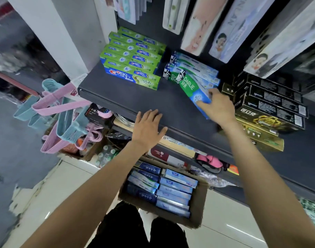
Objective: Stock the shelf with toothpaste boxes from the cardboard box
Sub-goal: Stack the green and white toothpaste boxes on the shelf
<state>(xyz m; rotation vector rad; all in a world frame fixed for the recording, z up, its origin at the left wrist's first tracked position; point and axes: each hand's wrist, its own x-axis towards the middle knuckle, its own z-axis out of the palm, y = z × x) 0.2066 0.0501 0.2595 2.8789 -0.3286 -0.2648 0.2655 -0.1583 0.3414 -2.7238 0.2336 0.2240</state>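
My right hand [218, 107] grips the near end of a green and blue Darlie toothpaste box [192, 90], which lies tilted on the dark shelf [128, 99] against a small stack of the same boxes [194, 69]. My left hand [147, 129] rests flat on the shelf's front edge, fingers spread, holding nothing. On the floor below, between my knees and the shelf, stands the open cardboard box [199, 208], holding several blue toothpaste boxes [174, 192] in rows.
A stack of green Crest boxes [133, 58] fills the shelf's back left. Black and gold boxes [267, 108] stand at the right. Toothbrush packs [231, 27] hang above. Pink and blue hangers [63, 115] hang at the left. The lower shelf holds mixed goods.
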